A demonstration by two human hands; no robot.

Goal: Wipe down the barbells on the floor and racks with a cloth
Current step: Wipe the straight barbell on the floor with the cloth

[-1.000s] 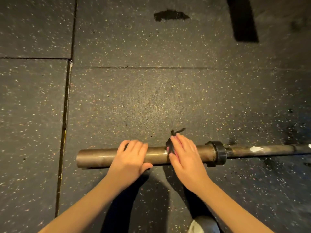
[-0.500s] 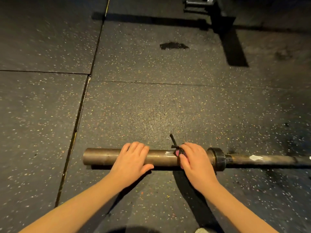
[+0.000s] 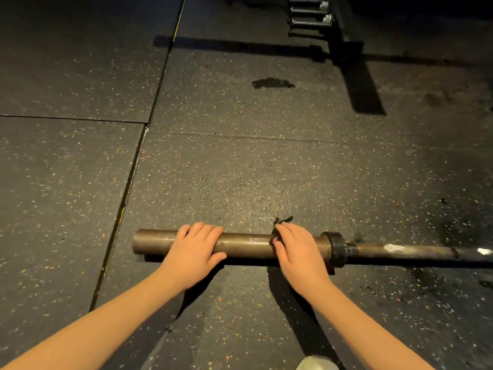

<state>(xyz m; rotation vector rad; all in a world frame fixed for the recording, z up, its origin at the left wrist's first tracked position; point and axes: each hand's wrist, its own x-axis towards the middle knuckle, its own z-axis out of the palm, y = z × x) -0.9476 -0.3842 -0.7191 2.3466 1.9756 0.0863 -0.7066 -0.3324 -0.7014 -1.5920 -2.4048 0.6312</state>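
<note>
A brown-metal barbell lies on the rubber floor, its thick sleeve (image 3: 248, 243) ending at a dark collar (image 3: 336, 247), with the thin shaft (image 3: 400, 251) running off to the right. My left hand (image 3: 194, 249) grips the sleeve near its free end, fingers curled over the top. My right hand (image 3: 298, 249) holds a dark cloth (image 3: 283, 220) against the sleeve just left of the collar. Only a small tail of the cloth pokes out past my fingertips.
A black rack base (image 3: 344, 30) with several stored bars (image 3: 306, 14) stands at the top right, casting long shadows. A dark patch (image 3: 272, 83) marks the floor beyond the barbell. Black crumbs lie under the shaft. A shoe tip (image 3: 316, 363) shows at the bottom edge.
My view has tilted up, bringing the rack base into sight. Both hands stay in almost the same places on the sleeve, and the cloth's tail has shifted a little.
</note>
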